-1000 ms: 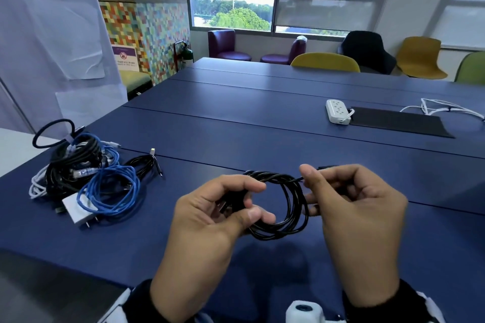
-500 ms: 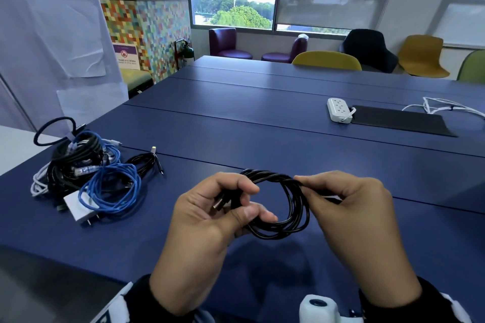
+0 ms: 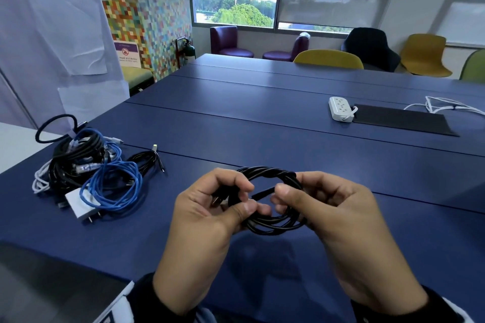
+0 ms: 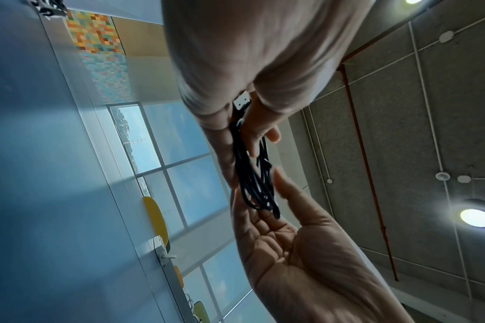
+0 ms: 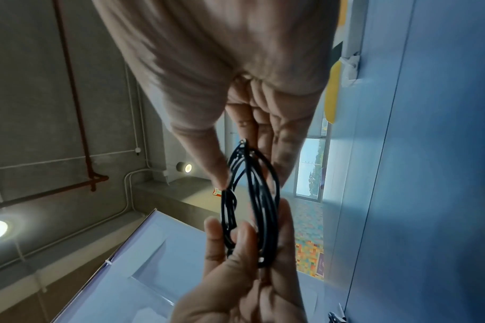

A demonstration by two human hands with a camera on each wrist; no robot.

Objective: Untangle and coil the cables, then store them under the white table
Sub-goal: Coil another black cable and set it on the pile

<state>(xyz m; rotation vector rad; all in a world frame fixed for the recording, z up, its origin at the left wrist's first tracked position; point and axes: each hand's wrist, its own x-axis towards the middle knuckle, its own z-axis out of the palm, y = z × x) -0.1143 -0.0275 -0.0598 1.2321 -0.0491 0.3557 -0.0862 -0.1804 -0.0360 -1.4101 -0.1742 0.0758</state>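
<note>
A black cable [image 3: 273,225] is wound into a small coil and held above the blue table [image 3: 262,134], close to me. My left hand [image 3: 246,196] pinches the coil's left side, and a silver USB plug [image 4: 242,101] shows between its fingers. My right hand [image 3: 283,195] grips the right side and pinches the loose end, which points across the ring toward the left hand. In the right wrist view the coil [image 5: 252,196] hangs between both hands. A tangled pile of blue, black and white cables [image 3: 86,170] lies on the table at the left.
A white charger plug [image 3: 81,204] lies at the pile's front edge. A white power strip [image 3: 341,109], a black mat [image 3: 404,120] and a loose white cable [image 3: 446,105] sit at the far right. A white table [image 3: 13,144] adjoins at the left. Chairs line the far side.
My right hand has brought the cable's loose end from the coil's upper right in across the ring toward the left hand. The hands are closer together. The pile has not moved.
</note>
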